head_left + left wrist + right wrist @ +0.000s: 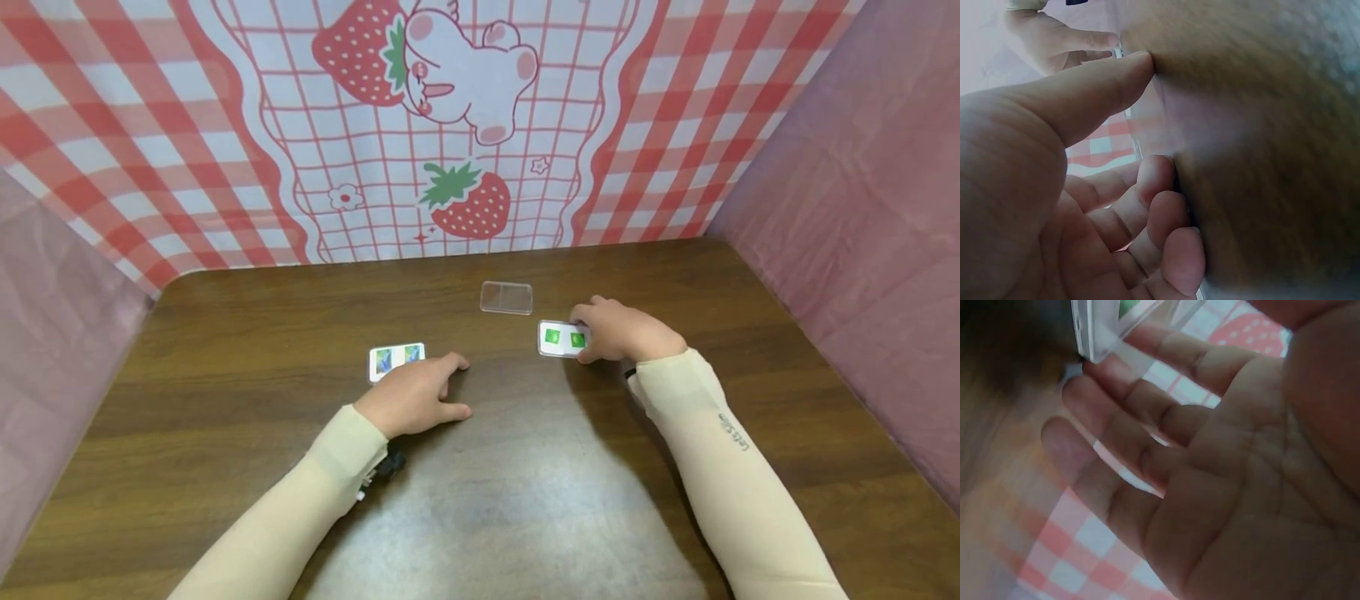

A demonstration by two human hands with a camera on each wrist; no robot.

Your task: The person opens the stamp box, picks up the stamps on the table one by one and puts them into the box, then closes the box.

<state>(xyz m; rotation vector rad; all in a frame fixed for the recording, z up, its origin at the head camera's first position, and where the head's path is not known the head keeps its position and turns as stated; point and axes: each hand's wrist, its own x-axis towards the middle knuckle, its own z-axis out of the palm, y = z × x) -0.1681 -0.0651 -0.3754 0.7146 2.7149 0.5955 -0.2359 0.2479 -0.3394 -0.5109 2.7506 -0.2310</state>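
My right hand (626,331) pinches the right end of a small clear plastic case (564,342) between thumb and fingers. White with two green squares shows on the case's face. In the right wrist view, the clear edge of the case (1099,325) stands at the top, by the fingertips. My left hand (412,398) rests on the table with relaxed fingers and thumb apart, holding nothing. Just beyond it lies a white rectangular piece (397,357) with two blue-and-green pictures, its lower right corner hidden by the hand. A clear, flat rectangular plastic piece (506,297) lies farther back, between the hands.
A brown wooden table (487,517) carries everything. At its back edge hangs a red-and-white checked cloth (255,208) with strawberries and a cartoon animal. Pink cloth (847,183) hangs along the right and left sides.
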